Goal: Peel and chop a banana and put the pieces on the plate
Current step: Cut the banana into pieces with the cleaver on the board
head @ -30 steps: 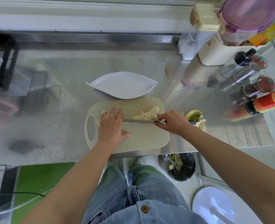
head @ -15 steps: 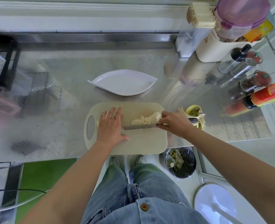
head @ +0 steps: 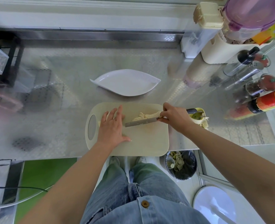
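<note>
Banana slices (head: 145, 116) lie heaped on the cutting board (head: 143, 143) beside the knife (head: 141, 122) gripped in the right hand (head: 174, 118). The left hand (head: 112, 126) lies flat, fingers spread, over what looks like an uncut end. The peel (head: 199, 120) is off. The plate (head: 125, 83) beyond the board holds nothing yet.

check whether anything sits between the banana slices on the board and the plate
Nothing visible does. The banana slices lie on the cutting board, and the plate sits past its far edge, only bare counter between. The right hand holds the knife on their near side.
</note>
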Tool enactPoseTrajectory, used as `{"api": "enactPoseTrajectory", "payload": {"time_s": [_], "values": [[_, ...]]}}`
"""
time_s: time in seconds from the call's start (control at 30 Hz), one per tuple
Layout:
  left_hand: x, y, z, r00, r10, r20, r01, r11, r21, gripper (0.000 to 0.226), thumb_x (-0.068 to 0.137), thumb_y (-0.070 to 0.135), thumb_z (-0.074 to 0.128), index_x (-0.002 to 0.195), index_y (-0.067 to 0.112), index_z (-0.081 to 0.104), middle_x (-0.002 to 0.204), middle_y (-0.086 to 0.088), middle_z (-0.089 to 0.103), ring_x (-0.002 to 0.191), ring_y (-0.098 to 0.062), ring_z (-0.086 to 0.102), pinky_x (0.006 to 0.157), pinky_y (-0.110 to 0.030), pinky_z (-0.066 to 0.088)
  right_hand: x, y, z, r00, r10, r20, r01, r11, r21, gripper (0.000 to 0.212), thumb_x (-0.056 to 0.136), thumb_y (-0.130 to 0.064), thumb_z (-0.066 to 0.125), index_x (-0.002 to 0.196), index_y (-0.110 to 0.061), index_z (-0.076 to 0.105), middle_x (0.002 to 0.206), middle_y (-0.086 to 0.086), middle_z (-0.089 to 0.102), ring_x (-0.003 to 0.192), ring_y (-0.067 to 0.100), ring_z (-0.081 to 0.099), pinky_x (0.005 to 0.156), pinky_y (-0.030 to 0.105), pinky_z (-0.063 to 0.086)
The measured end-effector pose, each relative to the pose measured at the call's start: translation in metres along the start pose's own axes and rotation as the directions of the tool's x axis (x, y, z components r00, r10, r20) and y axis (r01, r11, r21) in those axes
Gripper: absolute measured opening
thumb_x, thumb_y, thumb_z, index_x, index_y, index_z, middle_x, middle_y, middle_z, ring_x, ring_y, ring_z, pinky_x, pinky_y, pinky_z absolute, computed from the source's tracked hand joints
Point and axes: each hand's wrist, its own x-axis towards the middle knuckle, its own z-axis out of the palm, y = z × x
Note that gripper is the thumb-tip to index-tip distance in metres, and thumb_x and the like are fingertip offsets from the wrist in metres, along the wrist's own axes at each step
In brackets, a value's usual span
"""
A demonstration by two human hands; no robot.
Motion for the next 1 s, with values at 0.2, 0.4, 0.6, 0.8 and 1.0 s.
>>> {"api": "enactPoseTrajectory", "payload": {"time_s": [0.2,0.4,0.6,0.8,1.0], "values": [[-0.003,0.003,-0.001,1.0,0.005,-0.026,-0.005,1.0,-0.008,0.145,0.049,0.066,0.08,0.149,0.009,-0.007,0.14,0.001,0.047,0.14,-0.021,0.022,0.117,-0.037,0.007,0.008,-0.002,-0.004,0.997,0.073,0.01,-0.073,0.997,-0.011,0.036,0.093,-0.044,0.053,0.105,-0.015,0.071,0.095,0.005,0.047,0.074,0.025,0.06,0.059,0.028,0.039],[-0.003,0.005,-0.003,1.0,0.005,-0.014,-0.005,1.0,0.017,0.143,0.052,0.067,0.078,0.148,0.009,-0.01,0.137,0.005,0.048,0.14,-0.02,0.02,0.117,-0.037,0.004,0.005,-0.004,-0.002,0.994,0.108,0.012,-0.108,0.994,0.012,0.037,0.093,-0.044,0.052,0.106,-0.015,0.07,0.099,0.006,0.05,0.076,0.024,0.06,0.062,0.03,0.046],[-0.001,0.002,0.0,1.0,-0.009,0.004,0.009,1.0,0.022,0.146,0.048,0.069,0.078,0.147,0.013,-0.012,0.142,0.001,0.044,0.14,-0.021,0.019,0.117,-0.038,0.005,0.001,-0.001,-0.005,1.0,0.018,0.025,-0.018,1.0,0.007,0.036,0.091,-0.044,0.057,0.103,-0.014,0.073,0.097,0.006,0.053,0.068,0.023,0.056,0.059,0.029,0.04],[-0.003,0.006,-0.004,0.999,0.01,-0.033,-0.01,1.0,0.01,0.14,0.054,0.064,0.079,0.149,0.011,-0.009,0.144,-0.002,0.04,0.14,-0.022,0.018,0.117,-0.038,0.006,0.004,-0.004,-0.002,0.993,0.12,0.004,-0.12,0.992,0.043,0.038,0.092,-0.048,0.053,0.108,-0.019,0.072,0.097,0.003,0.051,0.073,0.022,0.059,0.059,0.027,0.037],[-0.013,-0.016,-0.005,0.976,0.049,-0.211,-0.067,0.995,-0.078,0.094,0.069,0.048,0.075,0.144,0.013,0.03,0.138,-0.007,0.043,0.132,-0.029,0.031,0.109,-0.043,0.023,-0.004,-0.015,0.005,0.99,0.139,0.019,-0.14,0.985,0.096,0.039,0.092,-0.05,0.051,0.107,-0.021,0.071,0.096,-0.001,0.05,0.075,0.019,0.057,0.054,0.024,0.029]]}}
